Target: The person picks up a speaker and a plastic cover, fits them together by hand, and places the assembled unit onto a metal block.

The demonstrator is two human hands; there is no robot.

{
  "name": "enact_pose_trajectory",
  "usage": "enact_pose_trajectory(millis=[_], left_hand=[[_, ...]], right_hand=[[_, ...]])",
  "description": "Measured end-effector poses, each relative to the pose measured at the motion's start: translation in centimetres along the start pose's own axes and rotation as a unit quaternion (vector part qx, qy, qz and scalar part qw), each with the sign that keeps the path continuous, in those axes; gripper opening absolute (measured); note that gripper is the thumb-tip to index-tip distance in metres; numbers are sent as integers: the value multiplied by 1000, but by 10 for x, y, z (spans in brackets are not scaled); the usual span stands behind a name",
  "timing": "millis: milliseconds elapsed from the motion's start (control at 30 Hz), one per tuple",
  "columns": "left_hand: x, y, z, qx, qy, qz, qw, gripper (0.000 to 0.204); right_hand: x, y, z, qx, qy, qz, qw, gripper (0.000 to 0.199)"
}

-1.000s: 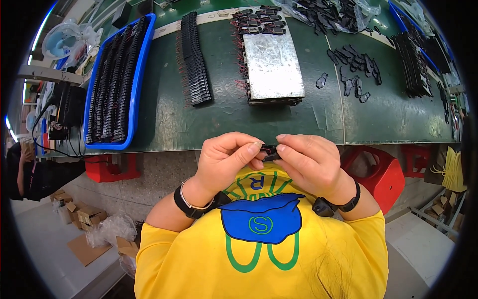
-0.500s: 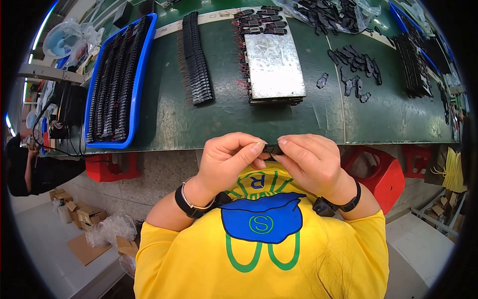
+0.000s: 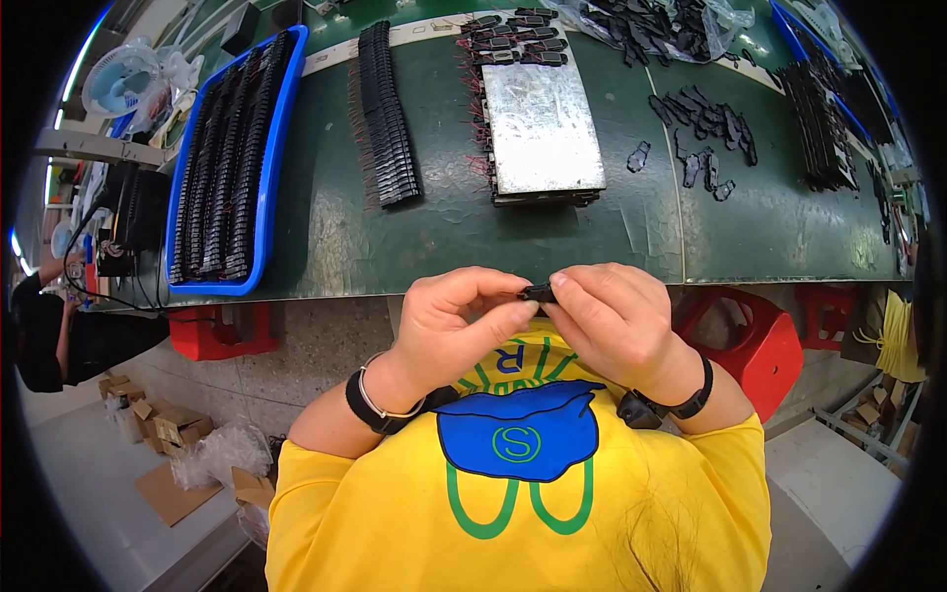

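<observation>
Between my fingertips, just off the near edge of the green table point(image 3: 444, 237), is a small black plastic part point(image 3: 538, 293); my fingers cover much of it. My left hand point(image 3: 454, 321) pinches its left end with thumb and forefinger. Thumb and fingers of my right hand point(image 3: 621, 316) close on its right end. Straight ahead lies a silvery metal plate point(image 3: 545, 128) on a stack, with black parts with red wires point(image 3: 518, 39) on its far end. Left of that stands a long row of black parts with red wires point(image 3: 388, 118).
A blue tray point(image 3: 281, 158) packed with rows of black parts sits at the left. Loose black pieces point(image 3: 705, 118) lie at the right, near a plastic bag of more point(image 3: 656, 25). Red stools point(image 3: 755, 345) stand under the table edge. Another person's dark sleeve point(image 3: 39, 335) shows far left.
My left thumb and forefinger have shifted slightly on the black plastic part, with the forefinger now higher and more stretched. My right hand has barely moved. The other person's arm at far left has moved.
</observation>
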State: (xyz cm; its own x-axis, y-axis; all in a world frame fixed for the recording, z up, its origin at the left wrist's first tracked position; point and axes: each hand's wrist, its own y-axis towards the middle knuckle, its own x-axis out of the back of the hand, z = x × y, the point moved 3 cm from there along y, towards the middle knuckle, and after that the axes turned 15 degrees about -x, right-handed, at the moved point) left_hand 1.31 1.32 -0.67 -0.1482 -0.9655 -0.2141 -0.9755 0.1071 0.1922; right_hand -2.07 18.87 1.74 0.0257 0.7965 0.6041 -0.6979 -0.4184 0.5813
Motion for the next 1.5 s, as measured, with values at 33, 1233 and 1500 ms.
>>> enact_pose_trajectory(millis=[33,1233,1500], left_hand=[[0,0,-1,-31,47,11,998,14],[-2,4,0,-26,60,1,998,19],[-4,3,-1,-38,102,-18,994,19]], right_hand=[[0,0,0,0,0,0,1000,30],[-3,-2,-3,7,17,-4,1000,31],[-3,-2,-2,11,2,-6,1000,30]])
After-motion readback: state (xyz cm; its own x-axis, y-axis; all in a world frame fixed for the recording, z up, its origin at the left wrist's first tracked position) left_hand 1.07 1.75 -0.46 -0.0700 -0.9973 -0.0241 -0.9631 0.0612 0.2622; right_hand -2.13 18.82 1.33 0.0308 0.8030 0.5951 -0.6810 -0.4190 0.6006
